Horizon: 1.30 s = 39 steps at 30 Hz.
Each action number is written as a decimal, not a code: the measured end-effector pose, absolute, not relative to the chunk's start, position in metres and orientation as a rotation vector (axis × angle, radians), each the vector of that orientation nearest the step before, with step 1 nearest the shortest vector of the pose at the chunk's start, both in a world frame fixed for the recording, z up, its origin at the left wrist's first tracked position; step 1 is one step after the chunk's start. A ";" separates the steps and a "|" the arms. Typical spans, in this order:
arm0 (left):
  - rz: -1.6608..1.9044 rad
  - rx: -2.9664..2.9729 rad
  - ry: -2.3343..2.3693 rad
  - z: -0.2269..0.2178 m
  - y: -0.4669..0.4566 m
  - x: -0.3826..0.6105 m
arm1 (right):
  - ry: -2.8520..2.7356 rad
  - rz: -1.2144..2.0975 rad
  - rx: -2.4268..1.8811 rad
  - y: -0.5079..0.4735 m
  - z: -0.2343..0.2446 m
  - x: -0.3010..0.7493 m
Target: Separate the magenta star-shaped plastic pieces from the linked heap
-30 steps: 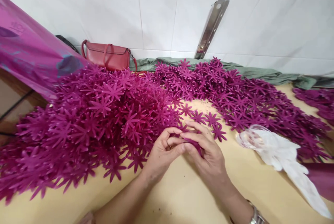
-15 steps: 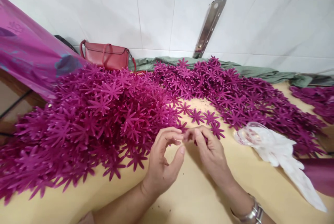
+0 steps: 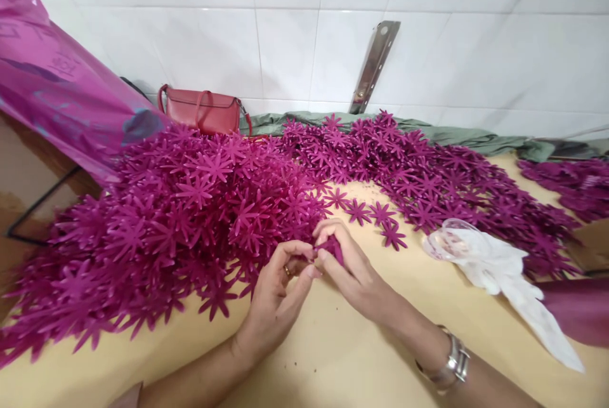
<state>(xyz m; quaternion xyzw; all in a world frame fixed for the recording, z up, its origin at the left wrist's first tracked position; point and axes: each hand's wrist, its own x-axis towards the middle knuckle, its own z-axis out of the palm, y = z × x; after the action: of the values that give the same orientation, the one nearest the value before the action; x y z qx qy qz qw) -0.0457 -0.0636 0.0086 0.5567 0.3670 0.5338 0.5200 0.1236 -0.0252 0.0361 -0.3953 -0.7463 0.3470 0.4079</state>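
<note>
In the middle of the head view my right hand grips a folded purple star-shaped flower piece between thumb and fingers. My left hand meets it from the left. Its thumb and fingertips pinch at the edge of the same piece, and the exact contact is partly hidden. Left of and behind my hands rises a large heap of purple flower pieces, long-petalled and overlapping. Several single flower pieces lie flat just beyond my right hand.
A second purple heap runs along the back right. White crumpled cloth with clear plastic lies at the right. A red handbag and green fabric sit against the tiled wall. Pink plastic sheeting hangs at left above the yellow table.
My right hand has turned and moved left, bringing the purple flower piece into plain sight. My left hand has shifted slightly left and down, its fingertips now at the piece. The view has tilted slightly.
</note>
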 end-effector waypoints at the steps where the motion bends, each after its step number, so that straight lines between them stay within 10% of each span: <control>1: 1.303 1.301 0.882 0.007 -0.064 -0.047 | -1.897 0.884 -0.988 -0.023 0.034 0.122; 39: 1.206 1.087 0.862 0.008 -0.053 -0.053 | -2.180 0.567 -0.894 -0.019 0.009 0.133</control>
<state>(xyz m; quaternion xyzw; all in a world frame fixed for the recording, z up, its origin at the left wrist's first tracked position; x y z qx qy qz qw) -0.0533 -0.0533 0.0078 0.4700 0.3727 0.5216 0.6068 0.1328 -0.0185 0.0091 -0.3453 -0.8422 0.2189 0.3515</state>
